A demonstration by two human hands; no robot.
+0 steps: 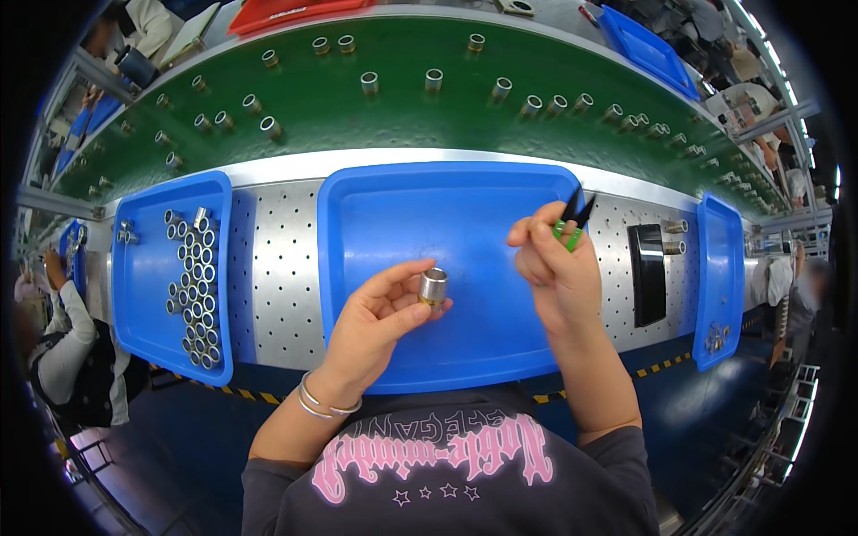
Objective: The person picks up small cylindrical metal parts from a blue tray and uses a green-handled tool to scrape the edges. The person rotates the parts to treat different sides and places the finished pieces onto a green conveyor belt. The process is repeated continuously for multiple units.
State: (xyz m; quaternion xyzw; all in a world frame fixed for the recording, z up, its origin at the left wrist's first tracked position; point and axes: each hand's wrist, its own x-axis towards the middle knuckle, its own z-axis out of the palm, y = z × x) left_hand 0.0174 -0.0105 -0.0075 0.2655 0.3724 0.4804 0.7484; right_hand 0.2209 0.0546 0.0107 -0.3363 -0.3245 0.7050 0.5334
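Note:
My left hand (380, 308) grips a short metal sleeve (434, 284) between thumb and fingers, its open end facing up. A brassy band shows near the sleeve's lower edge. In my right hand (561, 272), raised to the right of the sleeve and apart from it, is a pair of thread snips (573, 225). Their green handles show above my closed fingers, and the dark blades point up and away, slightly spread. Both hands are over a large blue tray (487, 335).
At left, a blue tray (143, 295) holds many similar sleeves. A green conveyor belt (393, 125) carries scattered sleeves across the far side. A black phone-like slab (648, 275) lies near two sleeves at right, beside another blue tray (720, 259). Other people sit around the line.

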